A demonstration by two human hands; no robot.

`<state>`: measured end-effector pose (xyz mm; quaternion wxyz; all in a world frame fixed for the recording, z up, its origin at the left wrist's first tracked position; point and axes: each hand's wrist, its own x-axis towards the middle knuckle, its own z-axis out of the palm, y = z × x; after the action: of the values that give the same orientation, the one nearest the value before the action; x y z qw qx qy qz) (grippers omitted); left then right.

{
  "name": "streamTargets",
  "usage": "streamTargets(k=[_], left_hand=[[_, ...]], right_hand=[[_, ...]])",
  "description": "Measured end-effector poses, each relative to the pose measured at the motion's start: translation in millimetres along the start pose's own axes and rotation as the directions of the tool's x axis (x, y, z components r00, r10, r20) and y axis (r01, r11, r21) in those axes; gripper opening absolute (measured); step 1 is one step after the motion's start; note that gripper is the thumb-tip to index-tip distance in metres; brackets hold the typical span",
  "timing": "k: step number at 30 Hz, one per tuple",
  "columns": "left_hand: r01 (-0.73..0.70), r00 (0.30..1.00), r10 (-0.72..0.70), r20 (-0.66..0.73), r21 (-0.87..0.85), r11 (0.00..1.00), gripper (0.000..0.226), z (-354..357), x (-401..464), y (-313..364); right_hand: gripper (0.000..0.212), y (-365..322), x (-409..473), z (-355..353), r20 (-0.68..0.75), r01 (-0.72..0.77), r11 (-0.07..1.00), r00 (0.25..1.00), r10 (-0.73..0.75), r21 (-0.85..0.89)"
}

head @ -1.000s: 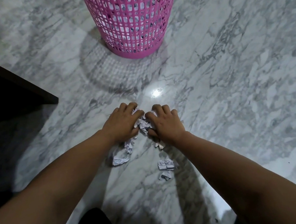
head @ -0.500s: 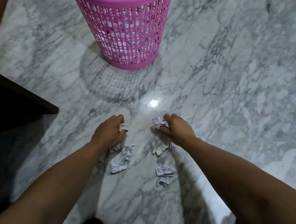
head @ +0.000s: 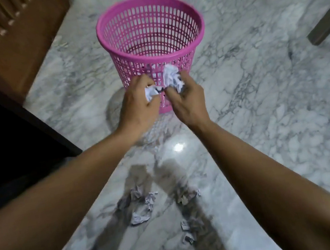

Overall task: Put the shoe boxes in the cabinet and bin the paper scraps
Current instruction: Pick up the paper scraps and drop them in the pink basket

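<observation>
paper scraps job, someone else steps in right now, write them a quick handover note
Left hand: grips a small crumpled scrap, raised in front of the pink bin.
Right hand: grips a larger crumpled wad, also in front of the bin's near wall, below its rim.
Done: two handfuls lifted off the floor, not yet dropped in.
Left: release both into the bin, then collect the loose scraps on the marble floor near you, one cluster at left and more at right. No shoe boxes are in view, so their state is unknown.

One pink bin [head: 151,41], two hands [head: 137,105] [head: 188,100] each holding one paper wad [head: 150,92] [head: 172,77], and roughly five scraps [head: 140,216] on the floor [head: 264,110].
</observation>
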<state>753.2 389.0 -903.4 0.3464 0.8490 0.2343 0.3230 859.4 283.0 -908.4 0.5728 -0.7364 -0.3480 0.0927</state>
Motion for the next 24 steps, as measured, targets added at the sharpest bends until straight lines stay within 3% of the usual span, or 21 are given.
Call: streamTargets(k=[3,6,8,10,12,14,16,18,20,22,24], left_hand=[[0.042,0.979,-0.04,-0.199,0.007,0.999,0.023,-25,75,25],[0.187,0.938,-0.175,-0.298,0.012,0.982,0.033,-34,146,42],[0.37,0.899,-0.379,-0.218,-0.086,0.925,0.05,-33,182,49],[0.564,0.806,-0.589,-0.051,-0.23,0.793,0.079,-35,204,50],[0.622,0.773,-0.63,0.077,-0.288,0.728,0.092,-36,213,45],[0.568,0.821,-0.568,0.054,-0.179,0.803,0.096,-38,210,39],[0.393,0.92,-0.392,-0.025,0.052,0.918,0.078,-36,189,30],[0.182,0.98,-0.163,-0.114,0.183,0.966,0.057,-34,152,18],[-0.002,0.993,0.03,-0.118,0.227,0.974,0.045,-35,99,3],[-0.162,0.987,0.156,0.045,0.277,0.947,0.041,-34,37,-26],[-0.249,0.929,0.136,0.343,0.31,0.917,0.056,-29,-33,-64]], right_hand=[[0.011,-56,72,-11,-0.048,0.125,0.992,0.991,-0.126,-0.026],[0.029,-91,147,-14,0.042,-0.004,0.957,0.999,0.017,-0.289],[0.037,-109,180,-18,0.149,-0.204,0.95,0.959,0.242,-0.236],[0.044,-122,194,-27,0.302,-0.378,0.918,0.867,0.397,-0.121],[0.055,-123,203,-36,0.304,-0.442,0.896,0.85,0.431,-0.037],[0.073,-114,201,-44,0.212,-0.396,0.917,0.901,0.379,0.043],[0.075,-93,190,-49,0.138,-0.3,0.94,0.95,0.279,0.162],[0.054,-65,163,-56,0.007,-0.166,0.948,0.985,0.17,0.27],[0.036,-34,123,-59,-0.203,-0.013,0.973,0.977,0.061,0.229],[0.026,6,66,-53,-0.276,0.025,0.996,0.961,0.0,0.088],[0.03,50,-6,-44,-0.088,0.03,0.993,0.995,-0.039,-0.11]])
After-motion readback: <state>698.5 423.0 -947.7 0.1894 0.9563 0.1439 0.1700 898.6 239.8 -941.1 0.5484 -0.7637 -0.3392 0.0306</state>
